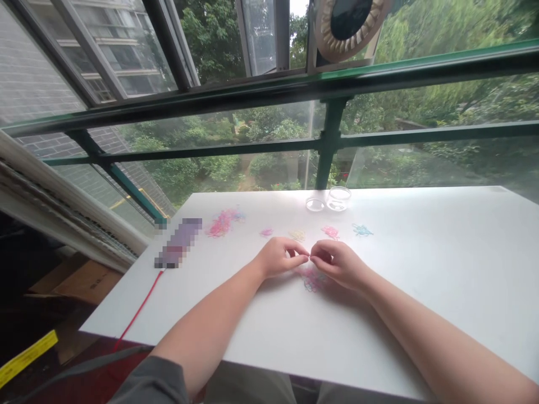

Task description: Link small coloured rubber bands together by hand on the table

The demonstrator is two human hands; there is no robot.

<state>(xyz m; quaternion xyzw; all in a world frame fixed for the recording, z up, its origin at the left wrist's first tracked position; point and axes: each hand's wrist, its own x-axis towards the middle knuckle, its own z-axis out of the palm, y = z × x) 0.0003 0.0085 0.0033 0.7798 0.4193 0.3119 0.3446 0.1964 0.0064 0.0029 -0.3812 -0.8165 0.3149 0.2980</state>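
Note:
My left hand (283,258) and my right hand (334,261) meet over the middle of the white table, thumb and forefinger pinched on each. Their fingertips almost touch, and whatever they hold is too small to make out. Just below them lies a mixed pile of thin coloured loops, like small rubber bands (312,280), partly covered by the hands. Beyond the hands, small heaps sit in a row: purple bands (266,232), yellow bands (297,235), pink bands (330,232) and blue bands (362,229).
A larger spread of mostly pink bands (225,222) lies at the table's back left. Near the back edge stands a clear round container (339,199) beside a clear lid (315,204). A blurred-out device (180,244) with a red cable (138,311) rests on the left. Windows and a green railing rise behind.

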